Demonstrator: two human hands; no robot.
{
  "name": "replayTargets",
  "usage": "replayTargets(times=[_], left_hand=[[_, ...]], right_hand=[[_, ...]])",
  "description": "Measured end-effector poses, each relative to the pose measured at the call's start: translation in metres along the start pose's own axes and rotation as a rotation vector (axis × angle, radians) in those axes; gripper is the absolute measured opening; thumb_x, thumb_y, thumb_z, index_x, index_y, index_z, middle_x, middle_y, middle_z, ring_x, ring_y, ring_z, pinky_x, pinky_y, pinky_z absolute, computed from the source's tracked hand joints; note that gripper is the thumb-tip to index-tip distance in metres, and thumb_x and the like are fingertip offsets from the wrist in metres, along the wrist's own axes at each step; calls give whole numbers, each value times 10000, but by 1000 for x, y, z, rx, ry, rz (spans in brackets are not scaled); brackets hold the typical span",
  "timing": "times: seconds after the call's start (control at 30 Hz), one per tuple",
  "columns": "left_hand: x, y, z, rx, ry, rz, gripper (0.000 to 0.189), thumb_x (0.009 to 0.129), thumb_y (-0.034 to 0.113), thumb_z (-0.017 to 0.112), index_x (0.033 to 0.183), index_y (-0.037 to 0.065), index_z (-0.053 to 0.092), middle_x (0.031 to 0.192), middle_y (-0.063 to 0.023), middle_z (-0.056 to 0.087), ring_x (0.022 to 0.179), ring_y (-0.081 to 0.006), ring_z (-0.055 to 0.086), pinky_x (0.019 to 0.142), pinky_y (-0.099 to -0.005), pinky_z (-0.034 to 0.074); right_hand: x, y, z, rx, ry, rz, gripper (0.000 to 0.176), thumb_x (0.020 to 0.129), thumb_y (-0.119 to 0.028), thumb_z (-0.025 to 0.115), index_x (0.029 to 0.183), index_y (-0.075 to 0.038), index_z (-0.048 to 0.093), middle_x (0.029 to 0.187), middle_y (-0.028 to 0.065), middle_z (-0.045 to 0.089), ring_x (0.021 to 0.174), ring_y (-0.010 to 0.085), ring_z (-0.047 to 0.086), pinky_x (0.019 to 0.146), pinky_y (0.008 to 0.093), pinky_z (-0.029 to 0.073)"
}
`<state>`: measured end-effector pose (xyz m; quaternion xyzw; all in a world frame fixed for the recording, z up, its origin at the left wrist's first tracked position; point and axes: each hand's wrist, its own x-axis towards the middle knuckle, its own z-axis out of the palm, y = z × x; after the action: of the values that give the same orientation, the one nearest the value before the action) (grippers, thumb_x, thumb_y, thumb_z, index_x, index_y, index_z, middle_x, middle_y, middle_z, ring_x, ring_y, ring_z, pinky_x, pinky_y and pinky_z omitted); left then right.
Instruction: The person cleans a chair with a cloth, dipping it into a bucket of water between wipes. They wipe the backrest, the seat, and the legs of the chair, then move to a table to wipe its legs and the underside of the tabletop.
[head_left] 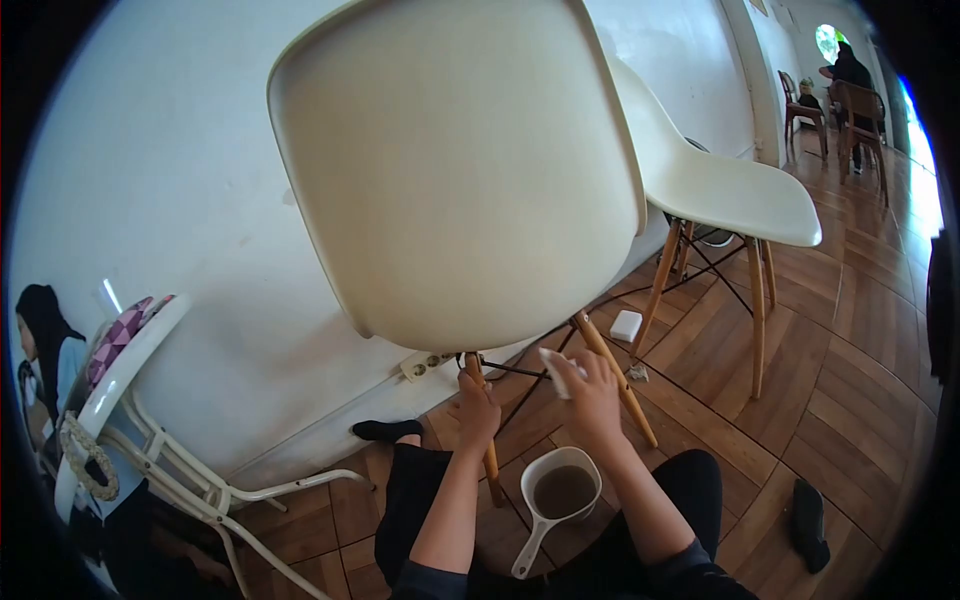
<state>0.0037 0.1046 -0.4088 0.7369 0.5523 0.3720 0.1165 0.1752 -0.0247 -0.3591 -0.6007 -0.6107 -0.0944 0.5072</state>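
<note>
A white shell chair (460, 180) with wooden legs fills the middle of the head view, its broad seat side facing me. My left hand (477, 410) is wrapped around one wooden chair leg (490, 475), just below the seat. In my right hand (595, 400), a small white pad (556, 373) is pinched between the fingers, close to another chair leg (618, 385). Between my knees stands a white dipper (533, 545) with a handle, holding murky brownish liquid.
Behind on the right is a second white chair (740, 195). A white block (626, 325) and a crumpled scrap (638, 372) lie on the wood-patterned floor. A power socket strip (425, 364) sits by the wall. At left, a person (45, 330) is beside a white metal-framed chair (150, 450).
</note>
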Motion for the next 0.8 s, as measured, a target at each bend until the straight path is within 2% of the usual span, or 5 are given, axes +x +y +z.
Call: replayTargets(times=[0.13,0.23,0.3,0.63,0.8], left_hand=[[-7,10,-3,109,103,36,356,903,149,483,1174,58,271,1070,-185,539,946,-366,569,785,-488,343],[-6,10,-4,183,85,0,361,906,180,475,1172,64,260,1060,-194,550,938,-370,572,772,-486,353],[-3,3,-1,213,104,0,336,911,204,468,1147,85,260,1017,-196,573,924,-392,578,754,-521,381],[-5,9,-3,-10,157,-8,225,898,113,450,1070,21,338,978,-271,501,935,-451,520,762,-504,403],[-58,-24,2,147,142,60,510,839,124,589,1218,-19,280,1127,-239,410,1053,-384,471,893,-422,400]], right_hand=[[-41,83,21,132,53,197,470,664,41,584,1116,-90,587,1033,118,546,960,293,537,813,391,436],[-49,122,16,726,97,476,335,749,3,529,1073,-53,592,1050,106,553,914,259,563,802,375,449],[-36,129,-13,1165,79,974,282,817,-90,515,1087,-26,561,990,87,563,937,227,556,796,355,455],[-62,188,42,1541,243,1171,315,783,-115,512,1085,-24,508,1051,112,549,992,271,529,866,403,433],[-57,178,33,1648,563,1346,360,796,-136,496,1142,-35,479,1113,127,544,1022,289,533,883,424,430]])
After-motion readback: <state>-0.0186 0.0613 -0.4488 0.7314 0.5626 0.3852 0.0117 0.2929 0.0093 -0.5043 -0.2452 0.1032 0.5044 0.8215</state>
